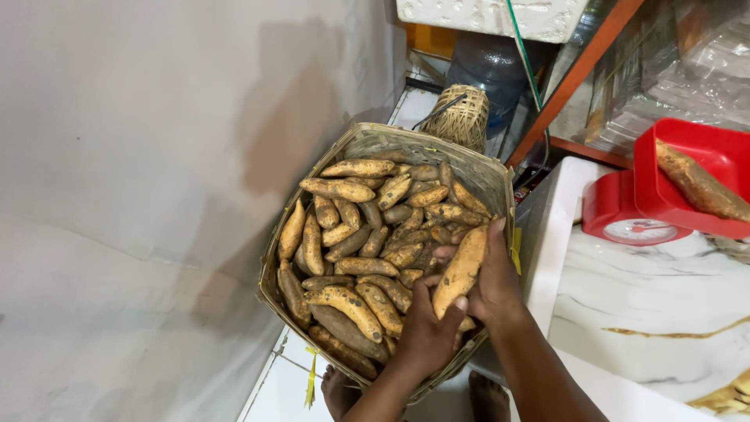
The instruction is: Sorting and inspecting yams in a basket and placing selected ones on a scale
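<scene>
A woven basket (pixel 484 176) on the floor is heaped with several orange-brown sweet potatoes (pixel 344 234). Both my hands are at its near right side, around one long sweet potato (pixel 461 270). My right hand (pixel 496 285) cups it from the right, fingers along its upper end. My left hand (pixel 426 328) grips its lower end from below, thumb on the tuber. The potato is tilted, lifted slightly above the pile.
A red kitchen scale (pixel 625 211) with a red tray (pixel 687 168) holding one sweet potato (pixel 699 184) stands on a white marble counter (pixel 656 312) at right. A small woven basket (pixel 461 117) and dark water jug (pixel 488 66) sit behind. A pale wall fills the left. My bare feet (pixel 488 398) show below.
</scene>
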